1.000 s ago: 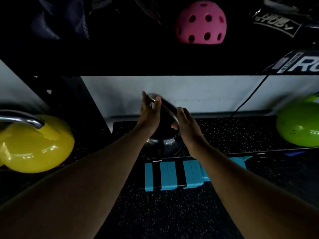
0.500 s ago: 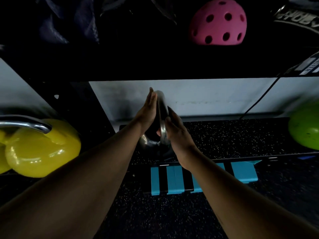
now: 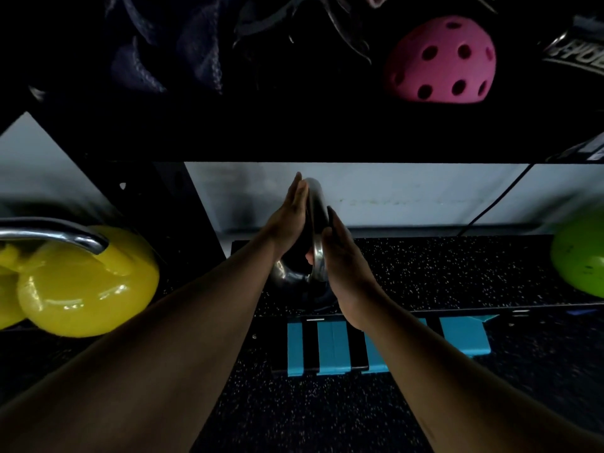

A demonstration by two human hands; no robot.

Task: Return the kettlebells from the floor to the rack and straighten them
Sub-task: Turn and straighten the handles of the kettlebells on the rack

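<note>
- A dark kettlebell (image 3: pixel 294 282) sits on the speckled black rack shelf (image 3: pixel 457 269) at the centre of the frame, its body largely in shadow and hidden behind the hands.
- Its polished steel handle (image 3: pixel 316 223) rises edge-on toward the camera, a narrow bright arc between the two palms.
- The left hand (image 3: pixel 289 217) lies flat against the left side of the handle, fingers (image 3: pixel 299 194) straight and pointing up; they press on it rather than curl round it.
- The right hand (image 3: pixel 343 256) lies against the handle's right side, fingers extended along the steel, palm turned inward; again nothing is wrapped.
- Both forearms reach in from the lower corners of the frame and meet at the kettlebell.
- At the left of the frame a yellow kettlebell (image 3: pixel 88 282) with a chrome handle (image 3: pixel 55 235) rests on the same level, with part of a second yellow one at the far left edge.
- At the right edge, a green kettlebell (image 3: pixel 580 256) sits on the shelf, well apart from the dark one and blurred.
- Blue tape strips (image 3: pixel 331 346) mark the shelf's front edge just below the hands.
- On the dark upper shelf, upper right of the frame, lies a pink perforated ball (image 3: pixel 441 62).
- A black cable (image 3: pixel 496 201) runs down the pale wall behind the shelf.
</note>
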